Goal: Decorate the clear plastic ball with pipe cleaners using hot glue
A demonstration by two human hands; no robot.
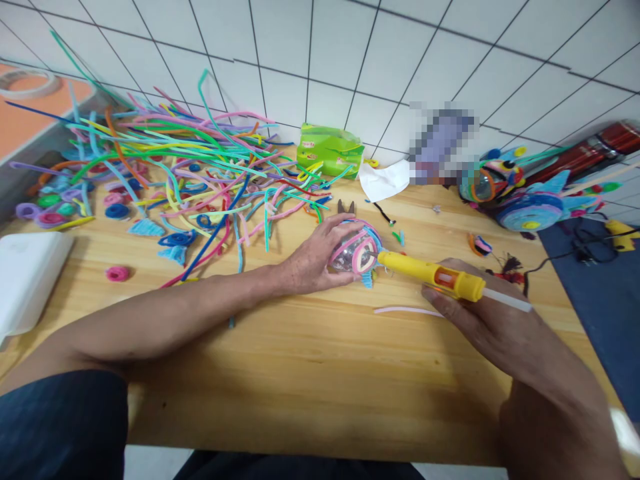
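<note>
My left hand (320, 257) is closed around a clear plastic craft piece (345, 257) trimmed with pink and blue pipe cleaners. On its right side is a pink oval ring (357, 261) with a pale middle. My right hand (475, 320) grips a yellow hot glue gun (420, 268), with a whitish glue stick (507, 300) sticking out of its back end. The nozzle points left and sits at the pink ring; whether it touches I cannot tell. Dark plier tips (345, 207) show just behind the craft piece. A pale pink pipe cleaner (405, 310) lies below the glue gun.
A heap of colourful pipe cleaners (200, 153) covers the back left of the wooden table (310, 387). Behind are a green packet (330, 150) and white paper (384, 180). Pipe-cleaner fish (533, 210) and a red flask (600, 147) lie back right, near a black cable (555, 257).
</note>
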